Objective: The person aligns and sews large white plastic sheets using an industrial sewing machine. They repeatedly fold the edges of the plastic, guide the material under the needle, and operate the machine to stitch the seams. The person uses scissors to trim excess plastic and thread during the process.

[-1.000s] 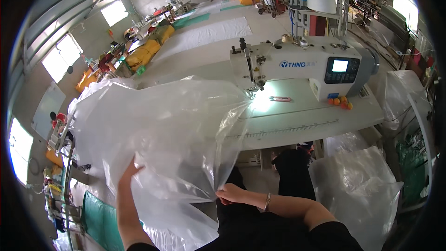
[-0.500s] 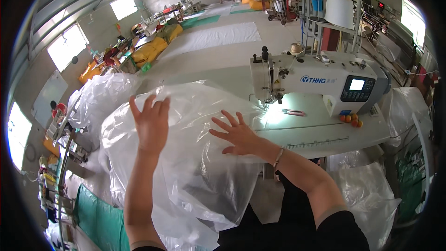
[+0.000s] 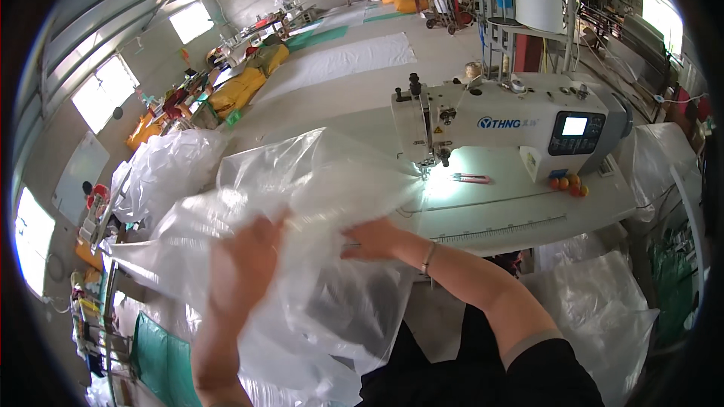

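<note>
One large, clear, crinkled plastic sheet (image 3: 339, 181), glossy and loosely folded, fills the frame's centre and lower left, reaching one white sewing machine (image 3: 490, 114) at upper right. The left hand (image 3: 253, 252), blurred, and the right hand (image 3: 375, 240) are on it; I cannot tell whether either of the two grips. One slim pink-handled tool (image 3: 471, 179) lies on the white bench (image 3: 464, 215).

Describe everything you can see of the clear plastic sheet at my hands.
The plastic sheet looks thin, shiny, see-through to milky, and heavily creased. It lies loosely across the left of the sewing table and hangs over the front edge, narrowing rightward toward the bright light under the sewing machine. The right hand appears to touch it; the left hand, blurred, is at it, its grip unclear.
</note>
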The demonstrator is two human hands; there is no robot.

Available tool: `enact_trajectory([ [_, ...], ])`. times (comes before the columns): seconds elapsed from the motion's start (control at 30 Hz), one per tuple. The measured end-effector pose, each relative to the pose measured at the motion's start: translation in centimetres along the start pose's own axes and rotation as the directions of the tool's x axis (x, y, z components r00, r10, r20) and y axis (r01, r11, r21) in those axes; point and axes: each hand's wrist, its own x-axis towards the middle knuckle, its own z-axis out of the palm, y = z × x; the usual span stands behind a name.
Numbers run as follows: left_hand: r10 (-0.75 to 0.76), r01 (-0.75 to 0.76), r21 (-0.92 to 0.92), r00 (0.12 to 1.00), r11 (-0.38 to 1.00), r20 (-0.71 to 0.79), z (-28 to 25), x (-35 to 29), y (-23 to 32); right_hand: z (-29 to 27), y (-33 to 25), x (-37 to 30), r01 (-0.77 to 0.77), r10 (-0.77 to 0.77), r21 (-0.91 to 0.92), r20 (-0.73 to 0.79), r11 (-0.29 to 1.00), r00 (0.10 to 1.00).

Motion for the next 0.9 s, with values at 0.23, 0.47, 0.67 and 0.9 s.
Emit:
enact_trajectory([
  [0.23,0.259,-0.135,-0.356,0.907,0.925,0.33,-7.3,-7.3,14.7,2.9,-3.3,5.2,-0.355,0.281,-0.086,-0.453,0.931,0.846],
  [0.47,-0.032,0.349,-0.421,0.8,0.837,0.6,2.2,-20.2,16.3,16.8,-16.3,-11.6,0.501,-0.547,0.484,-0.053,0.717,0.835],
  [0.67,-0.229,0.495,-0.514,0.838,0.7,0.495,0.8,-20.5,17.1,12.0,-11.2,-18.3,-0.199,0.492,0.93,0.024,0.308,0.87],
  [0.9,-0.037,0.419,-0.44,0.757,0.794,0.653,1.2,-21.0,20.9,12.6,-7.6,-14.4,0.224,0.509,0.847,0.062,-0.482,0.859],
])
